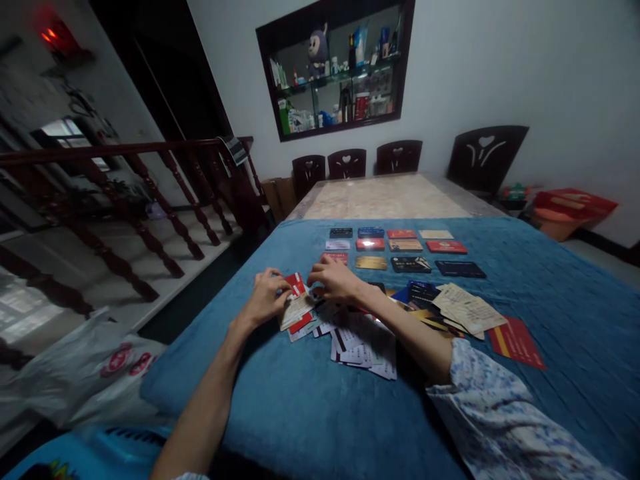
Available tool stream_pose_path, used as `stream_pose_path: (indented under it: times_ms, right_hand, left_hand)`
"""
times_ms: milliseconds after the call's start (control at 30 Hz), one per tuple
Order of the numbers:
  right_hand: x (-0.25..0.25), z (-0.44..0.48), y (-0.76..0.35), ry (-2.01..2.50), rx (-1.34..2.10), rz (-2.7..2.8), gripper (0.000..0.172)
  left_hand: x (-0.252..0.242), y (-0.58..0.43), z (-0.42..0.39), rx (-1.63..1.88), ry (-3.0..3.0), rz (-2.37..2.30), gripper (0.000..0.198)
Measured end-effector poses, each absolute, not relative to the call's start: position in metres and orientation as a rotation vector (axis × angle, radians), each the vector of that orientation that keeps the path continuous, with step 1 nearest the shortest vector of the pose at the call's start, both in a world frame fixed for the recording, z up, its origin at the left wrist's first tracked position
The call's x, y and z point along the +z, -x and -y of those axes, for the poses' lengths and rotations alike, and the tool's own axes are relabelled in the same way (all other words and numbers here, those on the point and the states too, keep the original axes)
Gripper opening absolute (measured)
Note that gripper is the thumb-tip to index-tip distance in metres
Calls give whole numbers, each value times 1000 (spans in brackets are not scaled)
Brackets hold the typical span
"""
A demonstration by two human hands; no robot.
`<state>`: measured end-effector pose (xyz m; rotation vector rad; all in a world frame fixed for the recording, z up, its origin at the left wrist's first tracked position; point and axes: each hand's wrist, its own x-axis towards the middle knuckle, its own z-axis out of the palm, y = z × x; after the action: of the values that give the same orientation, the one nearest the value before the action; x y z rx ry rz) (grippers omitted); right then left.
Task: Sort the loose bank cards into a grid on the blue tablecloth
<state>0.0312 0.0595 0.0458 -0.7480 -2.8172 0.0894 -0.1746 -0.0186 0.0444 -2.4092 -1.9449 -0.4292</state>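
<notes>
My left hand (267, 295) is at the left end of a loose pile of cards, thumb and fingers closed at the edge of a beige card (296, 312). Red cards (295, 283) show above and below that one. Just to the right, my right hand (334, 279) bends over the pile with its fingers curled; what lies between its fingertips is hidden. White cards with dark stripes (367, 347) spread below my right forearm. Beyond my hands, small stacks of cards stand in rows, among them a gold card (371, 263) and a black card (410, 265).
A blue cloth (280, 393) covers the near table. To the right lie fanned beige cards (470, 308) and a red card (517, 342). Dark chairs (487, 157) stand around the far end. At left are a wooden railing (150, 227) and white plastic bags (90, 367).
</notes>
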Motion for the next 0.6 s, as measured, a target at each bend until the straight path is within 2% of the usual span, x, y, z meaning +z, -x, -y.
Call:
stream_pose_path:
  times_ms: [167, 367, 600]
  right_hand:
    - [32, -49, -24, 632, 84, 2813, 28]
    - [26, -47, -23, 549, 106, 2883, 38]
    - [23, -47, -24, 493, 154, 2914, 32]
  left_hand:
    - [47, 186, 35, -399, 2472, 2016, 17]
    - [50, 179, 42, -185, 2513, 2039, 16]
    - [47, 177, 44, -71, 2503, 2026, 34]
